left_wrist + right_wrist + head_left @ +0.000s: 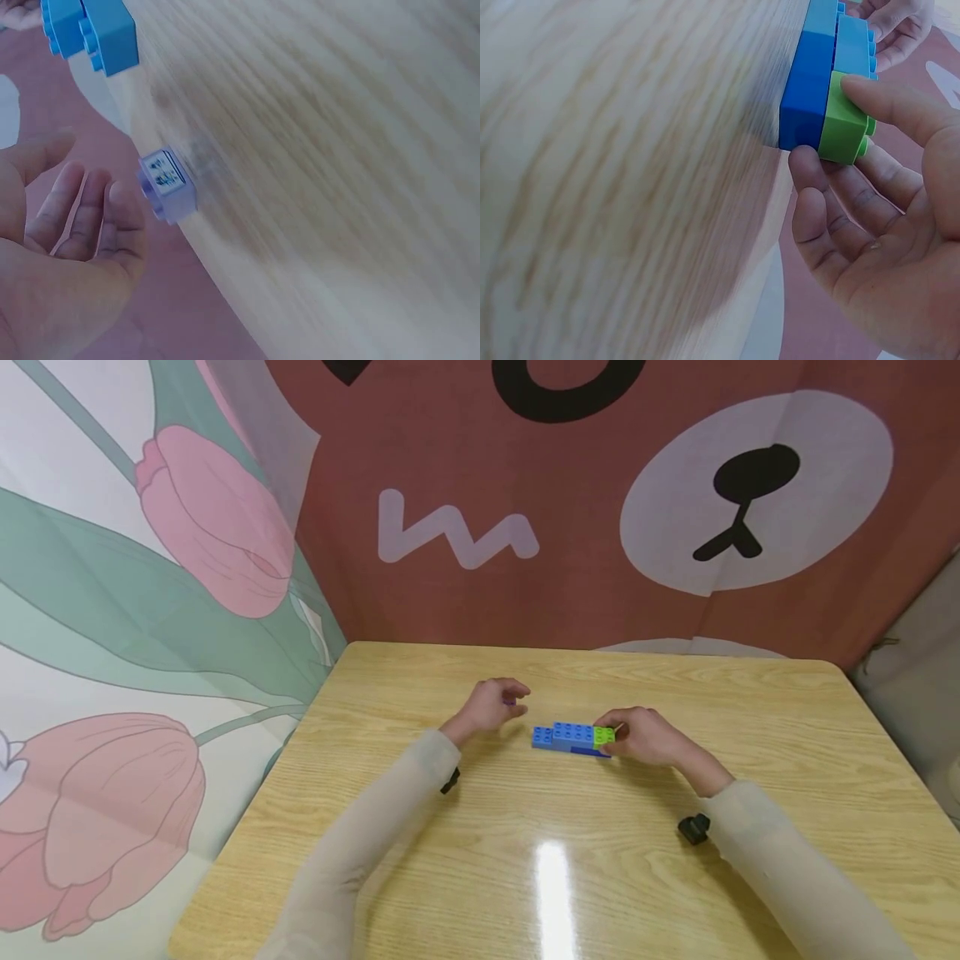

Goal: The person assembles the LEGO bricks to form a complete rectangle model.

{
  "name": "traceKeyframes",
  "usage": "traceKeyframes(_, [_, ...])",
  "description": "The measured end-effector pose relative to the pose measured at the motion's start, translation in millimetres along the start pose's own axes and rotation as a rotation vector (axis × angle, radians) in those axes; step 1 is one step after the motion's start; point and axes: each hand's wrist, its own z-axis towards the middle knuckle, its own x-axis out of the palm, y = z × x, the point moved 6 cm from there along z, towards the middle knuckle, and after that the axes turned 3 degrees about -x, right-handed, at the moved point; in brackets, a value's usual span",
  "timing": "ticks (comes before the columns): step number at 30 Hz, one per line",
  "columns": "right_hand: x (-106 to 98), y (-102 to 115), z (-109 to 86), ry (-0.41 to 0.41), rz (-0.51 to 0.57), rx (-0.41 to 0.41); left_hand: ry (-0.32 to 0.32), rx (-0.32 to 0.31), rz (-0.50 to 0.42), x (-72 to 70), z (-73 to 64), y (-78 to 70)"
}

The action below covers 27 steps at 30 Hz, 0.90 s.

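Observation:
On the table lies a built row of toy building bricks: light blue bricks (573, 732) with a darker blue brick (804, 97) in the lower layer. A lime green brick (843, 120) sits on the dark blue one at the right end. My right hand (651, 737) pinches this green brick, thumb on one side and fingers on the other. To the left of the row, my left hand (487, 705) hovers with loosely bent fingers beside a small purple brick (171, 187). That brick stands on the table and bears a printed picture; the fingers look apart from it.
The wooden table (480, 843) reaches back to a hanging cloth (465, 602) with a cartoon bear face. A floral cloth (150, 693) hangs along the left side. Small black devices (693, 828) sit at both wrists.

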Motion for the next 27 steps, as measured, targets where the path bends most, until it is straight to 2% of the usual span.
traceKeyframes(6, [-0.4,0.0,0.1,0.003,-0.001,-0.001,-0.046,-0.039,-0.046,-6.1,5.5,13.7])
traceKeyframes(12, [-0.4,-0.6,0.1,0.002,-0.001,-0.003,-0.085,-0.03,0.004,-10.1,6.9,17.8])
traceKeyframes(22, [-1.3,2.2,-2.0,-0.003,-0.01,-0.024,-0.053,-0.064,0.061,-8.5,7.8,20.1])
traceKeyframes(27, [-1.4,1.2,-1.8,-0.002,-0.014,-0.025,-0.062,-0.092,0.071,-8.8,8.4,23.5])
